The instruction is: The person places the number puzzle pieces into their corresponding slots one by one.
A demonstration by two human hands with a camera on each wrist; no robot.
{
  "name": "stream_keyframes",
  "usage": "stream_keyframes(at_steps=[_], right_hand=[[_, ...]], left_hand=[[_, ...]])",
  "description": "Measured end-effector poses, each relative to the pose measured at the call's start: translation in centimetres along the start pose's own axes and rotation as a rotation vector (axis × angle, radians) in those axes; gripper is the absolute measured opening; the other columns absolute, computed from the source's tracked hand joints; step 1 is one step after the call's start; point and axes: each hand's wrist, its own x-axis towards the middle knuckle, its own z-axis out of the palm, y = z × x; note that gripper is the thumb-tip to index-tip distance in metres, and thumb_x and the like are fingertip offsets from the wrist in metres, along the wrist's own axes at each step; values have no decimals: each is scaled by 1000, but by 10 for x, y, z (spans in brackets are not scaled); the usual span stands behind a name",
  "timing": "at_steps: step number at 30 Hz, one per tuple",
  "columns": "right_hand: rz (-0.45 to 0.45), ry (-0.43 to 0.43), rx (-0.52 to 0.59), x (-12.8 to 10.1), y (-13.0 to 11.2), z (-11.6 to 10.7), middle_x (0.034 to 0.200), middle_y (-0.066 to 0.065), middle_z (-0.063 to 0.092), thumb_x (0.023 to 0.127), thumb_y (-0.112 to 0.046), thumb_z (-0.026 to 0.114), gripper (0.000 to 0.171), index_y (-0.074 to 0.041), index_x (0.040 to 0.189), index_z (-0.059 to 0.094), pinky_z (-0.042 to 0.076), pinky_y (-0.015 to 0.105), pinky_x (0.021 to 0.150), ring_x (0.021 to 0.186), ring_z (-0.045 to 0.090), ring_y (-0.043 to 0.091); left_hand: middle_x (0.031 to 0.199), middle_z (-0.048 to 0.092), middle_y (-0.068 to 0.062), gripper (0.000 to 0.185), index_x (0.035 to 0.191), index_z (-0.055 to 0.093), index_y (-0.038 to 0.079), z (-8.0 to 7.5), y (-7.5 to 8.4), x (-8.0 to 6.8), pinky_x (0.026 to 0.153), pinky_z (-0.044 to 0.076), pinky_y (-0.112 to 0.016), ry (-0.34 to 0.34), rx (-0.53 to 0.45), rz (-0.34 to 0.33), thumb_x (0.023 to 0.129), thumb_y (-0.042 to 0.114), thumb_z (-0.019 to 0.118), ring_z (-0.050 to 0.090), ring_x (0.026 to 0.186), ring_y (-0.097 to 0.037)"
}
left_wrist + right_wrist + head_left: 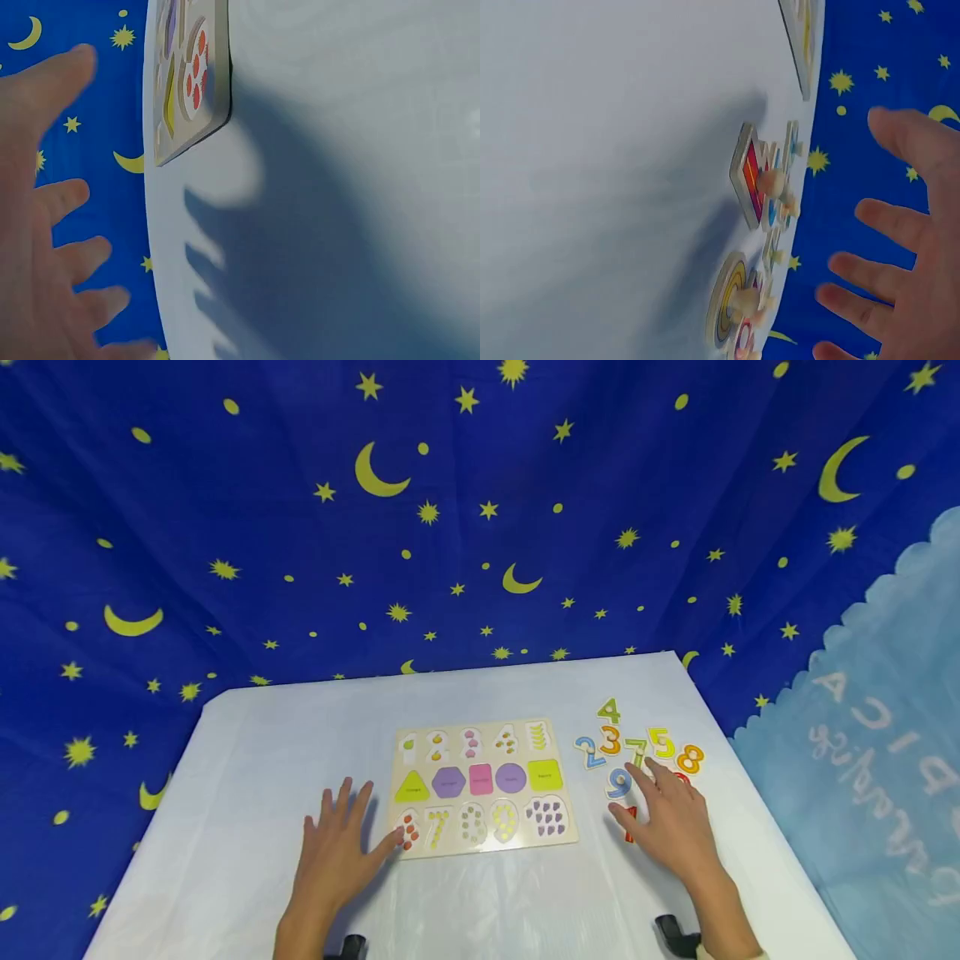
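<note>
A wooden number puzzle board (487,851) lies flat on the white table, with fruit pictures in its number-shaped recesses. My left hand (333,852) hovers at its left side, fingers spread and holding nothing; the left wrist view shows the hand (45,255) above its shadow. My right hand (672,822) is held over loose number pieces, its fingers apart and gripping none. Nearest to it are a red 1 (630,827), a blue 9-shaped piece (618,783) and a green 7 (636,748). A red piece (681,777) is partly hidden behind the fingers.
Beyond the right hand lie a blue 2 (591,752), an orange 3 (611,740), a green 4 (609,711), a yellow 5 (662,742) and an orange 8 (690,759). Wooden knobs (771,182) stick up from the pieces. A blue star-patterned cloth (465,543) hangs behind.
</note>
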Motion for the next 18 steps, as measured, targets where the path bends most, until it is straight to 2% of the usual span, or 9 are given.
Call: stream_keyframes(at_steps=[4, 6, 8, 12, 15, 18], right_hand=[[39, -28, 40, -5, 5, -2, 130, 19, 53, 81, -45, 72, 62, -11, 132, 58, 36, 64, 92, 120, 46, 40], [72, -54, 83, -8, 8, -3, 120, 16, 60, 82, -39, 73, 55, -10, 127, 61, 44, 59, 84, 108, 54, 36], [109, -75, 132, -9, 10, -3, 106, 11, 64, 83, -33, 73, 47, -8, 122, 64, 49, 50, 73, 91, 59, 30], [164, -117, 209, -8, 14, -2, 86, 1, 61, 82, -25, 74, 35, -6, 112, 68, 43, 33, 59, 71, 52, 17], [179, -143, 245, -9, 15, -1, 81, -2, 58, 81, -23, 75, 32, -5, 107, 69, 40, 30, 59, 69, 50, 16], [192, -151, 269, -11, 15, 0, 78, -3, 58, 81, -21, 76, 29, -5, 104, 70, 40, 30, 57, 68, 50, 16]], left_hand=[[156, 16, -21, 101, 154, 19, 12, 6, -1, -5, 104, 26, -66, -73, -120, -6, 80, 64, 64, 14, 141, -44], [156, 18, -20, 103, 154, 19, 11, 9, -1, -9, 103, 30, -65, -100, -150, -7, 78, 62, 68, 16, 141, -43], [155, 24, -19, 102, 153, 24, 9, 12, -2, -11, 102, 32, -63, -99, -148, 11, 77, 60, 71, 21, 140, -41], [147, 38, -19, 98, 144, 41, 2, 14, -2, -11, 100, 37, -58, -39, -121, 51, 71, 56, 78, 35, 134, -40], [141, 46, -19, 94, 137, 50, -1, 14, -1, -8, 99, 39, -57, -18, -109, 62, 67, 53, 81, 40, 129, -40], [138, 49, -17, 88, 132, 55, -1, 15, 0, -5, 98, 40, -57, -32, -103, 69, 66, 50, 83, 42, 128, -38]])
